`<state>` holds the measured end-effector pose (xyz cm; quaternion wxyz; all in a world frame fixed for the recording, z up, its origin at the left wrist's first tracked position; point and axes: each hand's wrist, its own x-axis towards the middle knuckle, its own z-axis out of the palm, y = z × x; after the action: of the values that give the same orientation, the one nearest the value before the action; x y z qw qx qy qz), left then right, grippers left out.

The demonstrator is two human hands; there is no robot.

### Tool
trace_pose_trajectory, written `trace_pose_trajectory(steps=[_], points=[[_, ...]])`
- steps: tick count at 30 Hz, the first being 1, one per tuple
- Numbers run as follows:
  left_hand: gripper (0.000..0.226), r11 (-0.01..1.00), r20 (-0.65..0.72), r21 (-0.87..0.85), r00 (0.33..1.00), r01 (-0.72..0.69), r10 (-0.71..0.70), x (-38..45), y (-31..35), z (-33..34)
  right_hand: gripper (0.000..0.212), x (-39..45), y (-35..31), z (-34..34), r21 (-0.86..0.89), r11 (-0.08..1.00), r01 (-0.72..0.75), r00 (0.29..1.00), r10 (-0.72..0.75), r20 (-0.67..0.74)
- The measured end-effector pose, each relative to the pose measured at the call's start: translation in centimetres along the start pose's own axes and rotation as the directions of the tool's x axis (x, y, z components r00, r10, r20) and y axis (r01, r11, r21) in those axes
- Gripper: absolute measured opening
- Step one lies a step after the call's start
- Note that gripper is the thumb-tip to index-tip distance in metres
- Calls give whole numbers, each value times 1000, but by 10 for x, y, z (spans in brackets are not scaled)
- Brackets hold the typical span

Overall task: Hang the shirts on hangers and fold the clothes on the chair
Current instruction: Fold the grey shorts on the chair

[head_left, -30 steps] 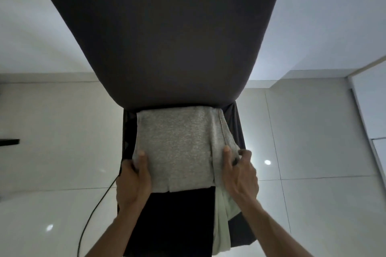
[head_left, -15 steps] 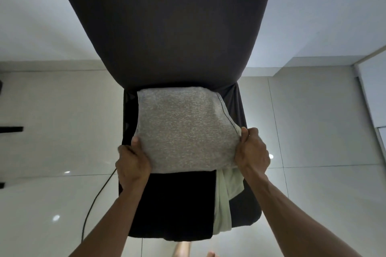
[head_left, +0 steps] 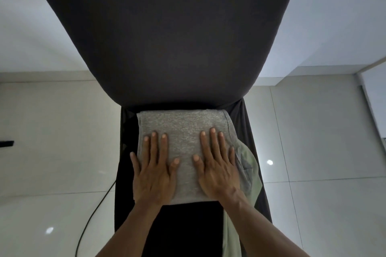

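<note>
At the bottom of the view, 2 bare forearms reach forward over the seat of a dark chair [head_left: 258, 152]. Under them lies a black garment [head_left: 188, 227] spread flat on the seat, and a pale green garment [head_left: 230, 236] hangs beside it on the right, down over the seat edge.

A little farther, the left hand [head_left: 153, 175] lies flat with straight, slightly spread fingers on the left part of a folded grey garment [head_left: 183, 131]. The right hand [head_left: 218, 173] lies flat in the same way on the right part. Both palms press on the cloth; no finger is curled around it. The grey garment sits on the seat, on top of the black one, with its far edge close to the chair back. Its right side covers part of the green garment.

Beyond it rises the wide dark chair back [head_left: 167, 37]. A black cable [head_left: 94, 210] runs over the glossy tiled floor [head_left: 52, 131] at the left, and a white wall [head_left: 25, 27] stands behind.
</note>
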<state>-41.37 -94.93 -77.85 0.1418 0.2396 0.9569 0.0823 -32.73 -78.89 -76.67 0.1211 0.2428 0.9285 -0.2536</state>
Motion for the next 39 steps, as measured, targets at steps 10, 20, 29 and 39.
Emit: trace_pose_trajectory(steps=[10,20,29,39], points=[[82,898,-23,-182,911,402,-412,-18,-4,-11,73,-14,0,-5,55,975,-214,966,219,-139],[89,229,443,-614,570,756,-692,-46,6,-59,83,-69,-23,-31,804,-94,-587,359,860,363],[68,-33,700,-659,597,751,-393,-26,-25,-104,20,-78,-19,-84,791,-501,-352,680,444,584],[56,76,783,-599,603,797,-155,38,-25,-115,76,-9,42,-112,709,-273,-651,696,160,700]])
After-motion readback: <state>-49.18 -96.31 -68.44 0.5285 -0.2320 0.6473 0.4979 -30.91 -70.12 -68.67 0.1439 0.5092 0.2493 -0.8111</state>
